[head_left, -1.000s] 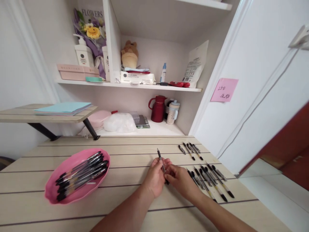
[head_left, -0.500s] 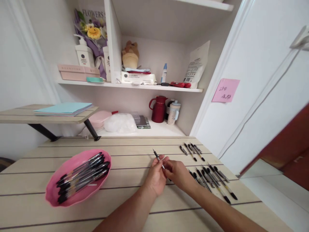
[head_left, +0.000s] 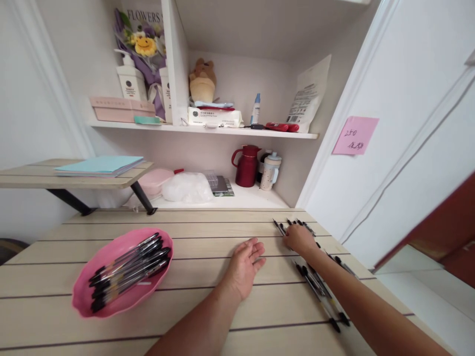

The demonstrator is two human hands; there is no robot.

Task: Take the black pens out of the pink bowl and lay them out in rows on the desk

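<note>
Nearest to us, a group of black-capped pens (head_left: 319,292) lies slantwise along the right edge of the table (head_left: 200,311), partly covered by our right forearm. Toward the left edge stands a pink bowl (head_left: 78,299), and the pens inside it (head_left: 128,274) lie heaped together, most of them pointing toward the table's far right corner. Between the bowl and that group, our left hand (head_left: 245,264) rests at mid-table, palm turned up, fingers loosely spread and holding nothing. Farther off, near the far right corner, our right hand (head_left: 300,240) is lowered, fingers curled, at a slim pen (head_left: 278,226). The fingertips are hidden, so we cannot tell whether they grip it or merely touch it. Just beside that hand, on the corner side, we see more small pen pieces (head_left: 306,227). At the far left corner, a raised stand (head_left: 25,173) carries light-blue papers (head_left: 100,165). Beyond the far edge, on a white shelf (head_left: 256,199), we find a plastic bag (head_left: 187,188), a dark red jug (head_left: 246,168) and a speckled cup (head_left: 267,177).
</note>
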